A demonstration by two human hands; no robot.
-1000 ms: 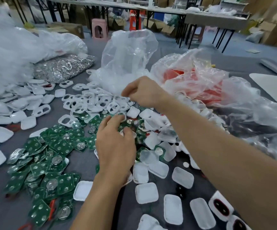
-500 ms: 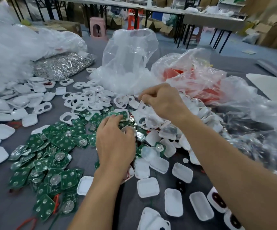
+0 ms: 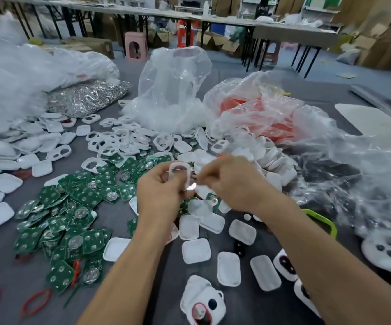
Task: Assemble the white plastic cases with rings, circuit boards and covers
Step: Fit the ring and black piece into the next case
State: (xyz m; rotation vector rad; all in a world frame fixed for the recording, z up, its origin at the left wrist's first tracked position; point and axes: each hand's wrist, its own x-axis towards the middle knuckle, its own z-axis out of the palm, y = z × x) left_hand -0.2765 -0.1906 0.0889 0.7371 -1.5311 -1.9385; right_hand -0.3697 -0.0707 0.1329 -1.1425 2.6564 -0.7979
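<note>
Your left hand (image 3: 159, 195) has its fingers curled round the thin white plastic case with the oval cut-out (image 3: 179, 164), held up above the heap of green square circuit boards (image 3: 72, 207). Your right hand (image 3: 234, 186) is bunched to a pinch just beside it, though blur hides whether anything sits between those fingertips. The case looks very light, stiff yet thin-walled and smooth, so it will likely flex or slip under a hard squeeze; hold it by the outer rim along its long sides.

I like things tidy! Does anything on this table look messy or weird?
Yes. The green circuit boards lie in a loose heap, overlapping at all angles. Near the front, one white case looks askew, its halves not lined up.
</note>
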